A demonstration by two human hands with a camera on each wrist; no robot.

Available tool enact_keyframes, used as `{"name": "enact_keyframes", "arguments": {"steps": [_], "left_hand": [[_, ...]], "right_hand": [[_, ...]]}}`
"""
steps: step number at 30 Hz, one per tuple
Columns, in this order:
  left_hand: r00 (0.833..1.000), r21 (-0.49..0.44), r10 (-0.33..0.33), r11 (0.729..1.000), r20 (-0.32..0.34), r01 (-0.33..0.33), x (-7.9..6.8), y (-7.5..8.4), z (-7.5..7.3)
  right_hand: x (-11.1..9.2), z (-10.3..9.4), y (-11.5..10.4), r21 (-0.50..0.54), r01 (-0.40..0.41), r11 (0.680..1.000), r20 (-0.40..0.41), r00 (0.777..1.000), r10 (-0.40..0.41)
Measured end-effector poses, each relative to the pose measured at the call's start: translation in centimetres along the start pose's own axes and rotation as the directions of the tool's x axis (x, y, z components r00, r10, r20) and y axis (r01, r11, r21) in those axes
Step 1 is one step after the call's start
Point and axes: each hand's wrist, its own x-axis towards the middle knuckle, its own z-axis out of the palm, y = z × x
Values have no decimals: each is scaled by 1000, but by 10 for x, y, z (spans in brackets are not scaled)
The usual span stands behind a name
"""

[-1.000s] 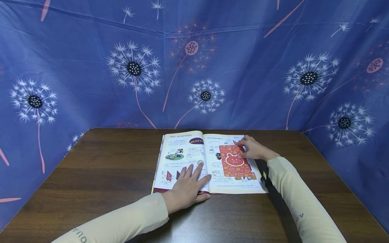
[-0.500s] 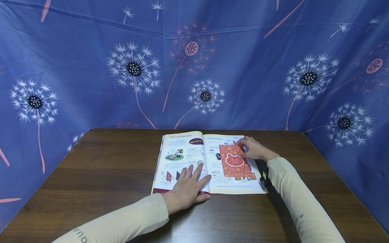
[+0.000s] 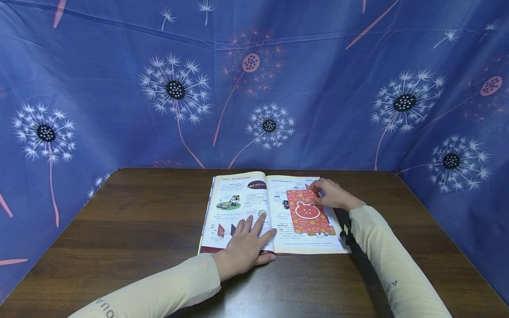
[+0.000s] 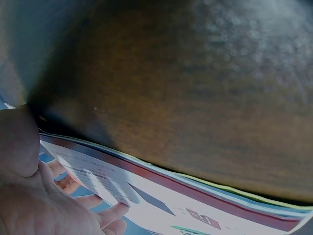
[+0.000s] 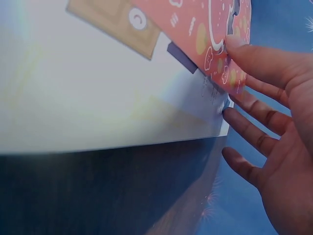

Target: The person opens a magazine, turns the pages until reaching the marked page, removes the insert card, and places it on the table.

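An open illustrated book (image 3: 236,190) lies on the table. My left hand (image 3: 246,245) rests on the lower part of its left page, fingers spread; the left wrist view shows this hand (image 4: 54,200) along the book's page edges. Over the right page is a red card (image 3: 308,223) patterned with small figures and a white-outlined bear face. My right hand (image 3: 332,194) pinches its upper right corner. In the right wrist view, the thumb is on the front of the red card (image 5: 200,39) and some fingers are behind it. The card covers part of the printed page.
The brown wooden table (image 3: 139,221) extends around the book on both sides. Behind it hangs a blue cloth (image 3: 318,88) with a dandelion print. A black device (image 3: 346,232) sits at the right wrist, close to the book's right edge.
The red card's lower edge has shifted slightly down the page, covering a bit more of the printed picture beneath it. My left hand has stayed in place on the book.
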Motion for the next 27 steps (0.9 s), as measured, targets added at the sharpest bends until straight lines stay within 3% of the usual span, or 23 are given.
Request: {"name": "enact_keyframes", "arguments": {"steps": [8,27], "left_hand": [[1000,3,-5,1000,-4,5,0,0,2],[1000,6,-6,1000,-13,6,0,1,1]], "right_hand": [[-1,0,2,19,35,999,-31,999,-34],[-5,-5,4,224,-6,975,-26,1000,12]]}}
